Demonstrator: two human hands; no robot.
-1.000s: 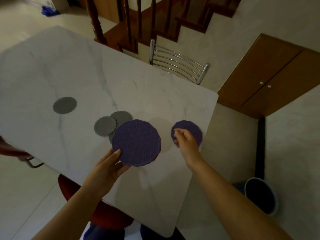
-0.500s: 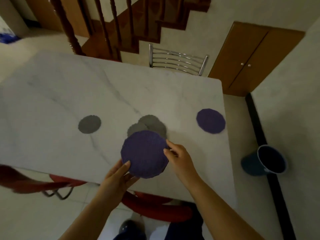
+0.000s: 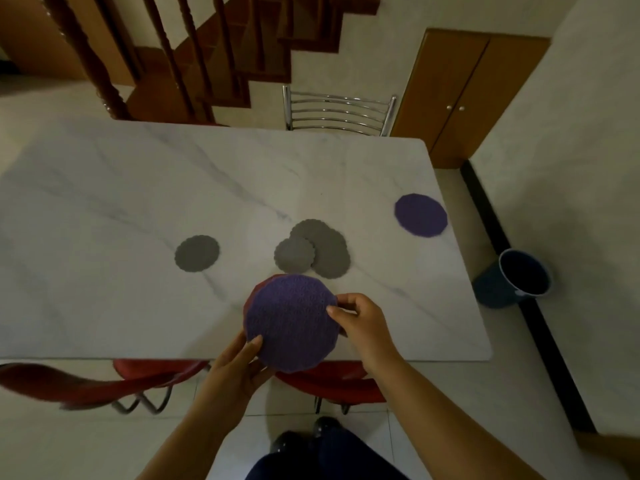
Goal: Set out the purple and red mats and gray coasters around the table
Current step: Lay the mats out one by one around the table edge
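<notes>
Lying just beyond the held mats (image 3: 294, 323), overlapping gray coasters (image 3: 313, 251)

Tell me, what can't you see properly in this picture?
Head view, red mat: only a sliver shows; the purple mat held on top covers it.
Head view, left hand: its fingers are hidden beneath that mat.
Head view, gray coaster pile: overlaps hide how many there are.
Head view, red chairs: mostly hidden under the table.

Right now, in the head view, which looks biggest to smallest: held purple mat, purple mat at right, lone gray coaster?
1. held purple mat, though nearest the camera.
2. purple mat at right.
3. lone gray coaster, only slightly smaller; nearly alike.
</notes>
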